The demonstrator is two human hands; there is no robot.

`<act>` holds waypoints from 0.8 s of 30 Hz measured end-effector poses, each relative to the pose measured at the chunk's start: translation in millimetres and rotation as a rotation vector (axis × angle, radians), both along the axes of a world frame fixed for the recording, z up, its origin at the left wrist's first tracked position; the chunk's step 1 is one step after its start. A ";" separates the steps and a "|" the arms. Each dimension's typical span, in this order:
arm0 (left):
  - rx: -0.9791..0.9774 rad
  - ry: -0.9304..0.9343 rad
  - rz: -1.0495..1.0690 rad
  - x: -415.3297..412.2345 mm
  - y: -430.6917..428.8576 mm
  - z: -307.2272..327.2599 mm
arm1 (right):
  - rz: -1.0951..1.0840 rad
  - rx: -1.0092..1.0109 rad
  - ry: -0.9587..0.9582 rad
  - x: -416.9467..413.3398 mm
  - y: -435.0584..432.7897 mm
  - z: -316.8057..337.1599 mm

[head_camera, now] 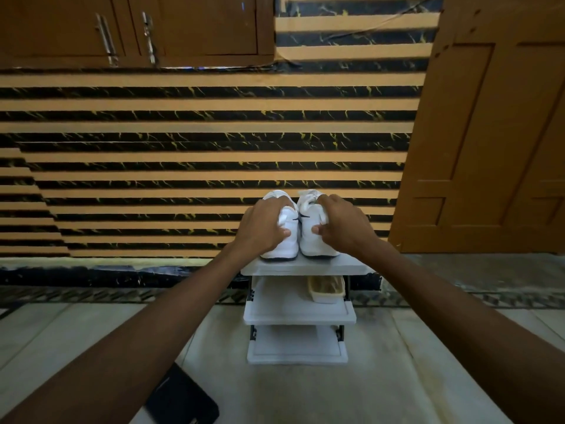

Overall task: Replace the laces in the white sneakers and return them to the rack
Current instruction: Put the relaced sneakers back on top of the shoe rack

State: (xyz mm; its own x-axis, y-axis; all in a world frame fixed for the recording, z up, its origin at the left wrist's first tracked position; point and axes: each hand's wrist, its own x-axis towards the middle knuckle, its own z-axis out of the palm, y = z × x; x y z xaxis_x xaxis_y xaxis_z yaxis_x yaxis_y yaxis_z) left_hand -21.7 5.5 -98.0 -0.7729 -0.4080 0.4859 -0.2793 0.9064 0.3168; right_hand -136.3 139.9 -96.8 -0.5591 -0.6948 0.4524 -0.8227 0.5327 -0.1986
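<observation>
Left hand (262, 228), right hand (343, 225), gripping sneakers (290, 246) (atop rack (305, 267))

Your two bare forearms reach forward from the lower corners of the view and converge toward the middle. Your left hand (263, 228) is palm down, fingers curled over the top of the left white sneaker (289, 244), thumb against its near side. Your right hand (342, 226) mirrors it on the right white sneaker (310, 240). The thumb tips point toward each other, and the hands do not touch.
</observation>
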 end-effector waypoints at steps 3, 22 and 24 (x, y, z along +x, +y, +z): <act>0.033 0.131 0.031 22.5 3.9 -12.0 | 0.032 -0.164 0.010 23.2 21.0 -8.8; 0.570 -0.884 0.553 397.7 1.4 -260.8 | 0.419 0.389 -0.604 251.3 -65.8 -245.6; 0.634 -0.865 0.524 417.7 -0.7 -284.3 | 0.377 0.490 -0.480 257.6 -89.8 -266.0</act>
State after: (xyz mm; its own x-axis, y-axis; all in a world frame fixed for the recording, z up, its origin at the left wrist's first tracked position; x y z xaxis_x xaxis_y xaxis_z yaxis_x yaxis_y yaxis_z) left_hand 395.9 4.9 -382.3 -0.4127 -0.7504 -0.5163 -0.9097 0.3685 0.1916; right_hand 121.3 50.1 -362.9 -0.3026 -0.9347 -0.1866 -0.8491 0.3533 -0.3928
